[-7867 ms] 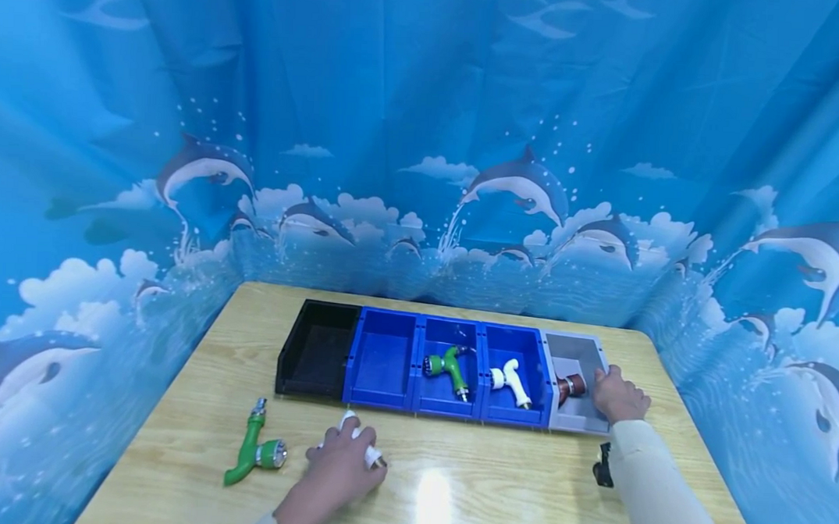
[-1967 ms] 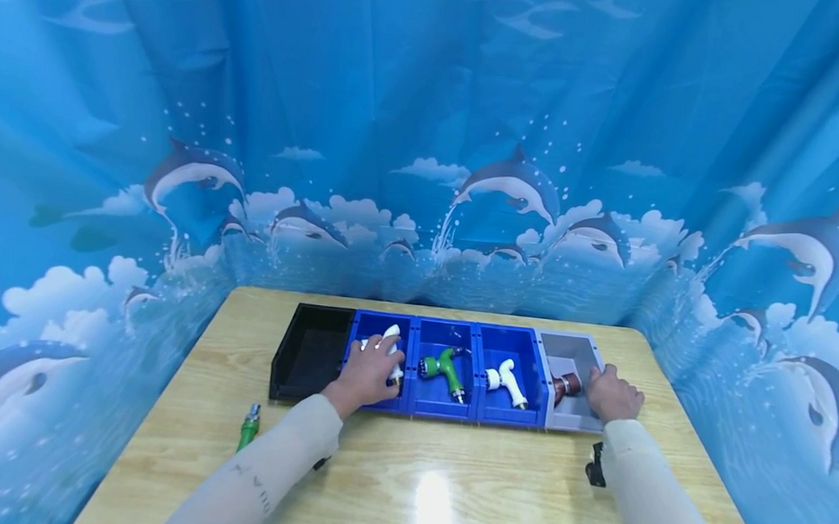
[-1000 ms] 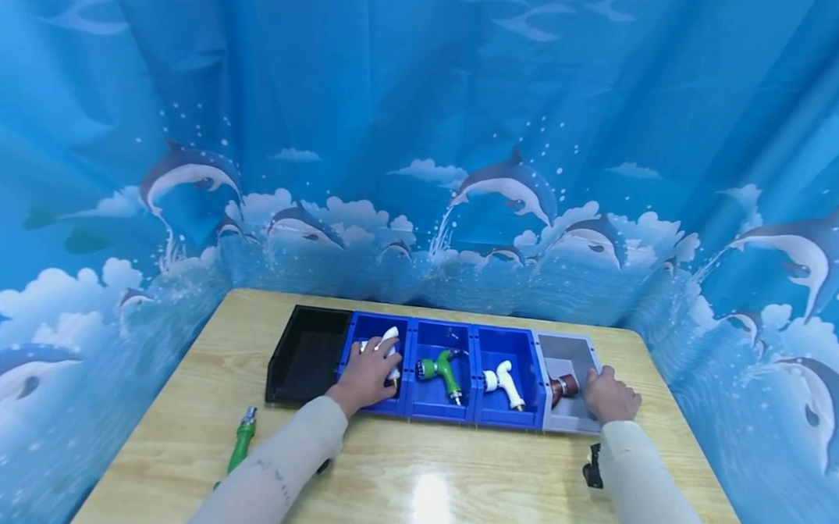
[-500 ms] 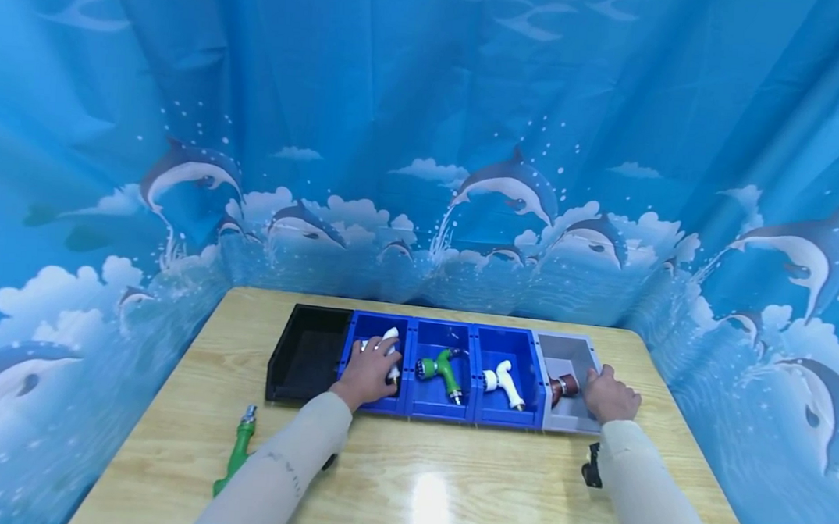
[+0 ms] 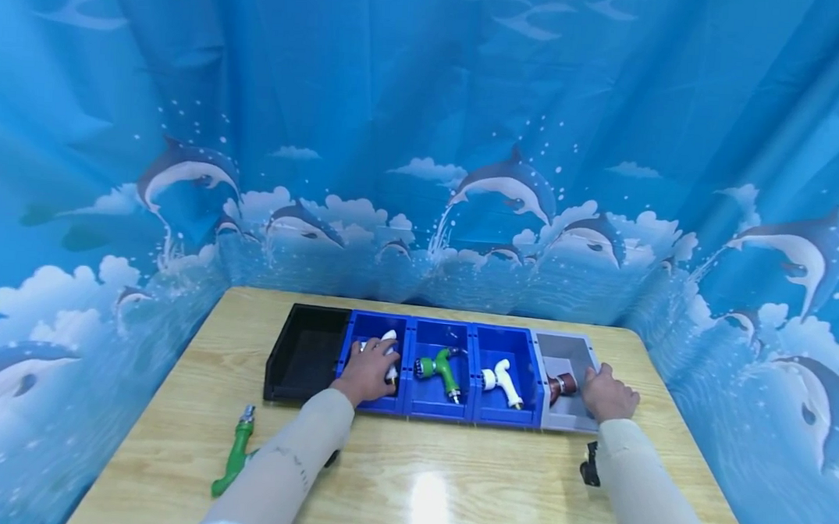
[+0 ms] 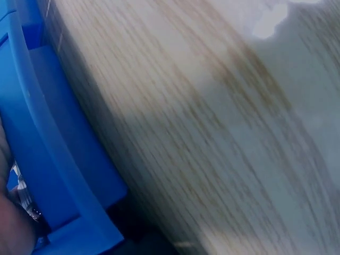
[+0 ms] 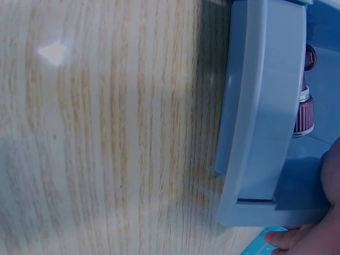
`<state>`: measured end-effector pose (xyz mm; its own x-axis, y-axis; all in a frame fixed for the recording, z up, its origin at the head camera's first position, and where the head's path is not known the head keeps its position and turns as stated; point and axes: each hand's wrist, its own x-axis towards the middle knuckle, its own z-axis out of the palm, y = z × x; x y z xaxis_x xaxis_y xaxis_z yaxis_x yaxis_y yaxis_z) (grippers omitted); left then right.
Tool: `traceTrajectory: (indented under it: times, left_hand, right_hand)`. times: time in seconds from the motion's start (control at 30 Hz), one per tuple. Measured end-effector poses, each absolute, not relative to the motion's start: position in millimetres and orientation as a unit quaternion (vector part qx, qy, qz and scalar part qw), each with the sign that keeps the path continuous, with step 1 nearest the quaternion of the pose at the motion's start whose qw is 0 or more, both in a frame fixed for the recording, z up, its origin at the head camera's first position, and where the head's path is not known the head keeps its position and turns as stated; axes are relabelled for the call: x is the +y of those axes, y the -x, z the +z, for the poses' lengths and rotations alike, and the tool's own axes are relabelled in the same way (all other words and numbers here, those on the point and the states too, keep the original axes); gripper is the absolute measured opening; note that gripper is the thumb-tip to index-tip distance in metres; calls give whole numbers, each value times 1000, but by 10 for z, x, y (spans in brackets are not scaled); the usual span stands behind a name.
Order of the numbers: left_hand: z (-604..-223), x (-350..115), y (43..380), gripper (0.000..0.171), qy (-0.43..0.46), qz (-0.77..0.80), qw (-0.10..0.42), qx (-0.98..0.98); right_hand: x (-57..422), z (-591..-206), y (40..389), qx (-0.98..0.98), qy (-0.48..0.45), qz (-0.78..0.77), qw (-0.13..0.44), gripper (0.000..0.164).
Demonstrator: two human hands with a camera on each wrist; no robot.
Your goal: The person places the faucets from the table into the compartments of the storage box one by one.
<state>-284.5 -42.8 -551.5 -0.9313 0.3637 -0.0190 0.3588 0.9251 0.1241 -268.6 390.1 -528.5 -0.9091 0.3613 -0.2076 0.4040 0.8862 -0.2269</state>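
Note:
My left hand (image 5: pixel 368 369) reaches into the leftmost blue bin (image 5: pixel 378 405) and grips a white tap (image 5: pixel 390 336), whose upper end shows past the fingers. In the left wrist view, part of the hand (image 6: pixel 16 226) shows behind the bin's front edge, beside a small metallic piece. At the far right, my right hand (image 5: pixel 609 394) grips the side wall of a grey bin (image 5: pixel 570 422). A dark red tap (image 5: pixel 562 385) lies in that bin. The right wrist view shows fingers and thumb on either side of its wall.
A green tap (image 5: pixel 444 371) and another white tap (image 5: pixel 502 381) lie in the other two blue bins. A black bin (image 5: pixel 307 359) joins the row's left end. Partly behind the left sleeve, another green tap (image 5: pixel 237 457) lies on the wooden table (image 5: pixel 381 487).
Since the oldest frame, my left hand has carried the white tap from the table into the leftmost blue bin. Over the last second it barely shifts. The right hand keeps its place.

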Motion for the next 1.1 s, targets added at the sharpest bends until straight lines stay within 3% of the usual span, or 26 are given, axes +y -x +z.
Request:
traceTrajectory:
  times: [1.1]
  left_hand:
    - [-5484,-432,2850,56,-180,71,58,979]
  right_hand:
    - [3914,-5295,2690,968,-195,-139,79,62]
